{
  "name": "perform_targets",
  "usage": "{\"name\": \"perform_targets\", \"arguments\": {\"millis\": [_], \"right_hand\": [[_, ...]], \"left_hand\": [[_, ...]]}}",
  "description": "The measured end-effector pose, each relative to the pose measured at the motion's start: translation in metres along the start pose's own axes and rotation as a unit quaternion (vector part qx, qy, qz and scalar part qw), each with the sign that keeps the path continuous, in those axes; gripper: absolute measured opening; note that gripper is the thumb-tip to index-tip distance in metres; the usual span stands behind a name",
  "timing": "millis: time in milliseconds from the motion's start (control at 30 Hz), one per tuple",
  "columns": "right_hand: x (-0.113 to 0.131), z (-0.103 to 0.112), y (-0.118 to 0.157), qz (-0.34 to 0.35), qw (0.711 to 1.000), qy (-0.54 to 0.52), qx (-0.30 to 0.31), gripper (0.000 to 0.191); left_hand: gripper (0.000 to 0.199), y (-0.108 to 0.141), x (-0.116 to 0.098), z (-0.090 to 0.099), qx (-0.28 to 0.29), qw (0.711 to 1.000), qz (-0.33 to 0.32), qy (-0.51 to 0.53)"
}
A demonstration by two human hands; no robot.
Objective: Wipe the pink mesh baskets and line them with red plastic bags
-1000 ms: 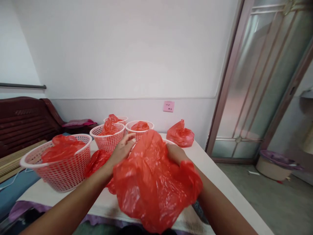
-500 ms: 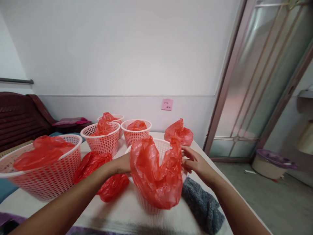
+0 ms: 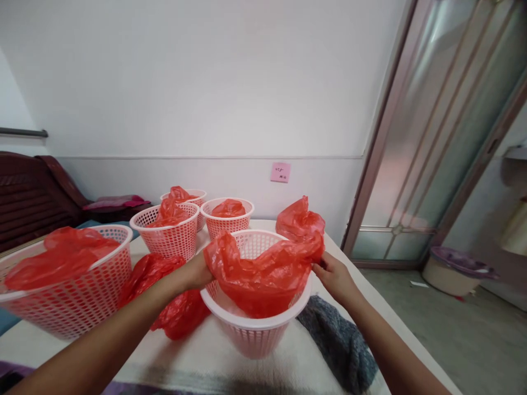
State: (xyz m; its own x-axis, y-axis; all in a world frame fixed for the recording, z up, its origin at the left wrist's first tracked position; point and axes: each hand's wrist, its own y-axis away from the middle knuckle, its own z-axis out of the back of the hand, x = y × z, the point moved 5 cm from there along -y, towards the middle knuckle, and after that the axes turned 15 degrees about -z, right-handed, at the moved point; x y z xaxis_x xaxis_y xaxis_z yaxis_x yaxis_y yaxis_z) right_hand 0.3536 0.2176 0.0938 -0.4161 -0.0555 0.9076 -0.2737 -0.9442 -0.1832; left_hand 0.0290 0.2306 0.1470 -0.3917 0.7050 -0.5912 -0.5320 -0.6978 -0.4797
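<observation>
In front of me a white perforated plastic basket (image 3: 256,323) stands upright on the table. A red plastic bag (image 3: 263,277) hangs partly down inside it, stretched between my two hands. My left hand (image 3: 201,270) is closed on the bag's left side near the basket's rim, its fingertips hidden behind the plastic. At the right rim, my right hand (image 3: 332,274) pinches the bag's other side between thumb and fingers. Left of the basket lies a crumpled heap of red plastic bags (image 3: 181,307). Another crumpled red bag (image 3: 298,216) sits behind the basket, at the right.
Several more baskets, including a large basket (image 3: 96,285) at left, hold red bags. A dark grey cloth (image 3: 340,343) lies by my right forearm. A pink note (image 3: 280,172) sticks to the wall. A lined bin (image 3: 453,272) stands on the floor near the glass door (image 3: 407,137).
The red bag has gone from in front of the basket to over its opening, with its bottom lowered inside. My hands have spread its sides wider apart.
</observation>
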Motion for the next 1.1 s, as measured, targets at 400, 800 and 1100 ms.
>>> {"name": "perform_targets", "arguments": {"millis": [400, 800, 1100], "right_hand": [[0.006, -0.004, 0.018, -0.117, 0.982, -0.14, 0.051, 0.041], [-0.019, -0.006, 0.027, -0.191, 0.955, -0.221, 0.042, 0.024], [-0.005, -0.016, 0.048, -0.193, 0.93, -0.283, 0.135, 0.04]], "left_hand": [[0.061, 0.003, -0.055, 0.026, 0.053, 0.98, -0.064, -0.181], [0.027, 0.036, 0.018, 0.011, -0.006, 0.975, 0.055, -0.214], [0.02, 0.057, 0.006, 0.0, -0.058, 0.986, 0.101, -0.121]]}}
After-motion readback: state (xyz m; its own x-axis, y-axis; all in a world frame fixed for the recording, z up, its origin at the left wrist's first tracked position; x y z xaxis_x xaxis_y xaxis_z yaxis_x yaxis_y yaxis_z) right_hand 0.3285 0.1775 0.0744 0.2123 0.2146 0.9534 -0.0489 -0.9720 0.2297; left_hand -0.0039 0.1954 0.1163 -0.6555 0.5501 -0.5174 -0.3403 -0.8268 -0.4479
